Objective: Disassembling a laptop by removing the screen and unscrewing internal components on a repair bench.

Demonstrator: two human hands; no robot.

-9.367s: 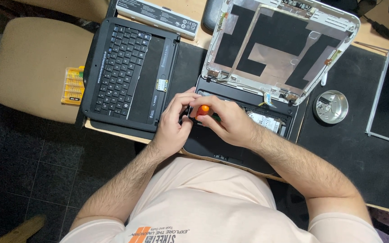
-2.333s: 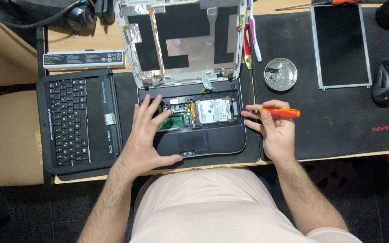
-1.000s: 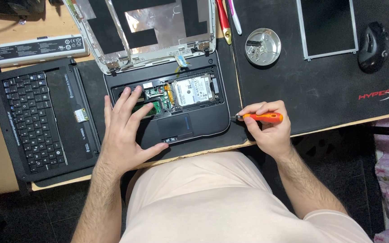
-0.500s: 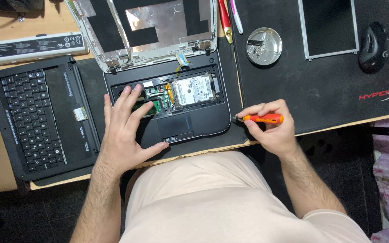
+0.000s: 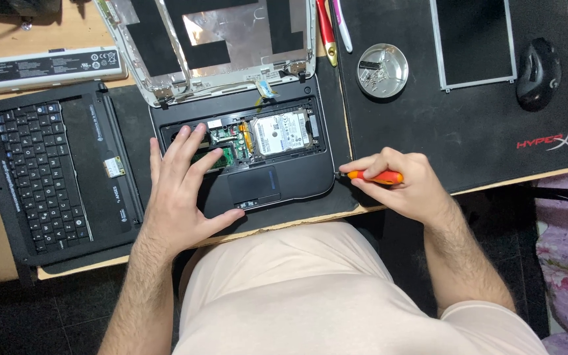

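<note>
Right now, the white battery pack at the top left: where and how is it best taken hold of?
Grip the white battery pack across its short width near the middle, coming from above. It lies flat as a long narrow bar on the bare desk, both long edges exposed; the removed keyboard panel sits close along its near edge, so a side approach looks cramped.

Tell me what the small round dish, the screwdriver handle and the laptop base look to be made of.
Round dish: likely metal, a shiny silver surface that catches light. Screwdriver handle, gripped in the right hand: probably orange plastic or rubber, evenly coloured. Laptop base, under the left hand: seemingly matte black plastic, no glare.
</note>
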